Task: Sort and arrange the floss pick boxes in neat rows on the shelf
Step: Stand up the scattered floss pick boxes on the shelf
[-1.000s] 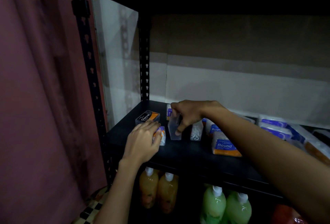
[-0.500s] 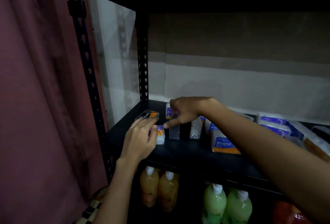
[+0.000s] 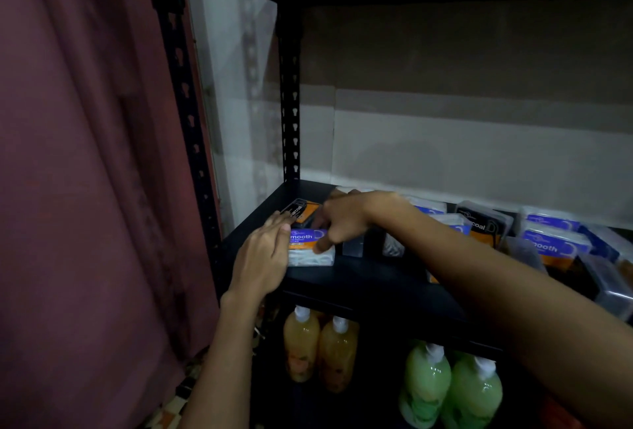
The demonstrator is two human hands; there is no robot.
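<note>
A clear floss pick box with a purple and orange "Smooth" label [image 3: 310,247] lies at the left front of the black shelf [image 3: 370,283]. My left hand [image 3: 265,254] rests flat against its left side, fingers together. My right hand [image 3: 346,218] reaches over from the right, with a fingertip pressing on the box's right top edge. Behind it lies a black and orange "Charcoal" box [image 3: 303,211]. A dark box [image 3: 354,245] stands on edge just right of the Smooth box. More floss pick boxes [image 3: 551,240] lie in a loose group to the right.
A black perforated upright [image 3: 186,113] and a maroon curtain [image 3: 85,172] stand at the left. Orange bottles [image 3: 317,348] and green bottles [image 3: 452,391] fill the shelf below. The white wall runs behind the shelf.
My right hand let go of the upright clear box and moved left onto the Smooth box. My left hand stayed against that box's left side. The camera view shifted slightly.
</note>
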